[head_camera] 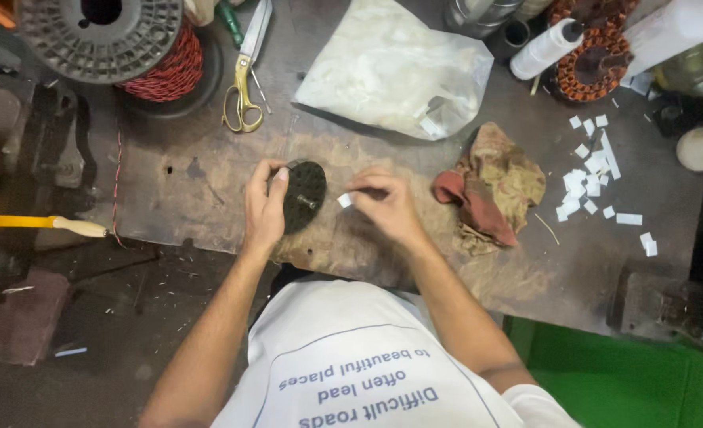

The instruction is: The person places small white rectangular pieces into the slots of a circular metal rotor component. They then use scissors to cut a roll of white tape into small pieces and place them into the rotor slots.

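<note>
The workbench (pixel 209 198) is carrying everything here, its dark, scuffed top running from the left edge to the right. At its far edge a big clear plastic bag (pixel 391 67) is lying on its side, holding a heap of white scraps; its mouth is facing the right. In the far left corner a grey spool (pixel 102 36) is sitting wound with red wire. A crumpled rag (pixel 494 190) is resting right of the middle, and loose white paper slips (pixel 593 178) are lying scattered towards the right edge. Yellow-handled scissors (pixel 244 87) are lying near the far edge, beside the spool.

Close to the near edge, the left hand (pixel 266 208) is wrapping around the rim of a dark round motor core (pixel 304 196), fingers pressed on its side, holding it tilted on the bench. The right hand (pixel 383 204) is pinching a small white paper slip (pixel 344 200) between thumb and fingertips, just beside the core's right edge.

Judging from this, the slip is heading for a slot in the core. Doing it well is likely meaning keeping the core steady, lining the slip up straight with the slot, and easing it in without creasing.
</note>
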